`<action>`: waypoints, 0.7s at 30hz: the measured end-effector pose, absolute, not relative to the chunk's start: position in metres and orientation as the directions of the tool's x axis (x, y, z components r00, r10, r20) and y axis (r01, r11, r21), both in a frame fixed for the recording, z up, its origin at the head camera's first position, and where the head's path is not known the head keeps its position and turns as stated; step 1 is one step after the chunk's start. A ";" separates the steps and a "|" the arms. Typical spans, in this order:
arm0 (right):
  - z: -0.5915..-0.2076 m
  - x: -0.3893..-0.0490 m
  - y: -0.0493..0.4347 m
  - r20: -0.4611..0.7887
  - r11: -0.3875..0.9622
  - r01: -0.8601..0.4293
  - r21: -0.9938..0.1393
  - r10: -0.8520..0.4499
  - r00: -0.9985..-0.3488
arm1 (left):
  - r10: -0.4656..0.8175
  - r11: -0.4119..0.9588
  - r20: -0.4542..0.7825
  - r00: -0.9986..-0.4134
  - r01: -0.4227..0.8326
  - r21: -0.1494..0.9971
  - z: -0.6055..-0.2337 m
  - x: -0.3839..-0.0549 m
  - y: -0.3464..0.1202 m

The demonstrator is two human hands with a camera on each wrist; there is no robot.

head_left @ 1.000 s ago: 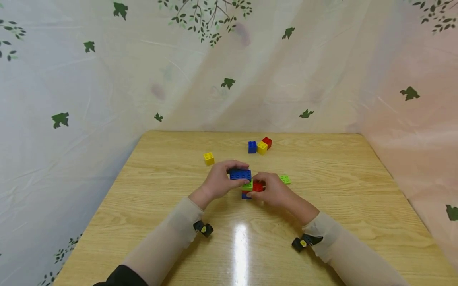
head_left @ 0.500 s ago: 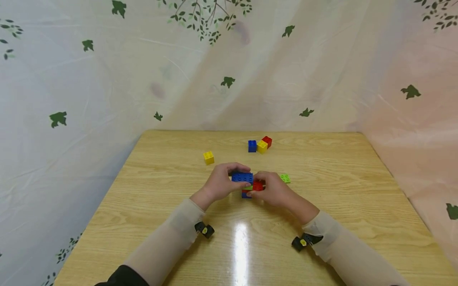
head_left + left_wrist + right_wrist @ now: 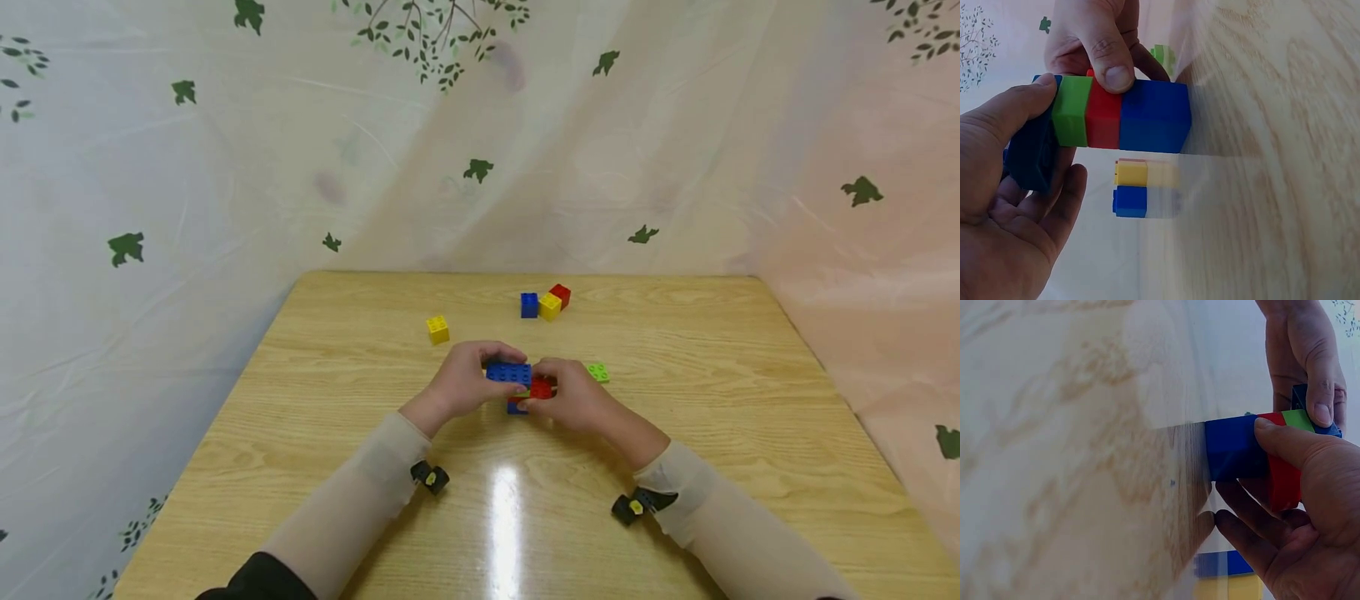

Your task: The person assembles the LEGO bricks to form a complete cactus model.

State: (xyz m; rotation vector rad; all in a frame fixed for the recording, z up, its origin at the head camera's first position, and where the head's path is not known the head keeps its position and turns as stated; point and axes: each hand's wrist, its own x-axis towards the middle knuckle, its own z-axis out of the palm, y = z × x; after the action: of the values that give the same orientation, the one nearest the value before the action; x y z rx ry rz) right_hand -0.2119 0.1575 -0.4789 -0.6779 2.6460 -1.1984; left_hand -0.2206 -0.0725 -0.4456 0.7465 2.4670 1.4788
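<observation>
A small stack of toy bricks stands on the table between both hands. Its bottom is a blue brick (image 3: 1157, 119), with a red brick (image 3: 541, 388) above that juts out to the right. A thinner-looking green brick (image 3: 1072, 115) comes over the red one. At the top, my left hand (image 3: 467, 382) grips a long blue brick (image 3: 507, 372) between thumb and fingers; it lies right against the green brick and reaches out leftward. My right hand (image 3: 576, 402) holds the stack low down, thumb (image 3: 1288, 439) across the red and bottom blue bricks. Its fingers are partly hidden behind.
A yellow brick (image 3: 438, 331) sits beyond my left hand. Farther back, a blue brick (image 3: 529, 305), another yellow brick (image 3: 550, 307) and a red brick (image 3: 561, 294) cluster together. A flat green brick (image 3: 598, 372) lies just past my right hand on the wooden table (image 3: 345, 333).
My left hand has moved slightly right and down with the long blue brick, which now covers most of the green brick in the head view. My right hand has stayed in place.
</observation>
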 end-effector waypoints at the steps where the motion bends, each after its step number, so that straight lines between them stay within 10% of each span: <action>1: -0.479 -0.212 0.158 0.042 0.576 -0.339 -0.744 -0.466 -0.884 | 0.499 0.388 0.098 -0.861 0.324 0.863 -0.445 -0.221 -0.072; 21: -0.480 -0.212 0.158 0.051 0.570 -0.348 -0.744 -0.471 -0.881 | 0.478 0.439 0.018 -0.878 0.256 0.861 -0.451 -0.224 -0.072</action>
State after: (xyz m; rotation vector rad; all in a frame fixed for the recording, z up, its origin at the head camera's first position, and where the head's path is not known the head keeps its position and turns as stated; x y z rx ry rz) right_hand -0.2116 0.1578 -0.4804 -0.6955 2.6458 -1.2023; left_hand -0.2238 -0.0719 -0.4513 0.6405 2.4628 1.4138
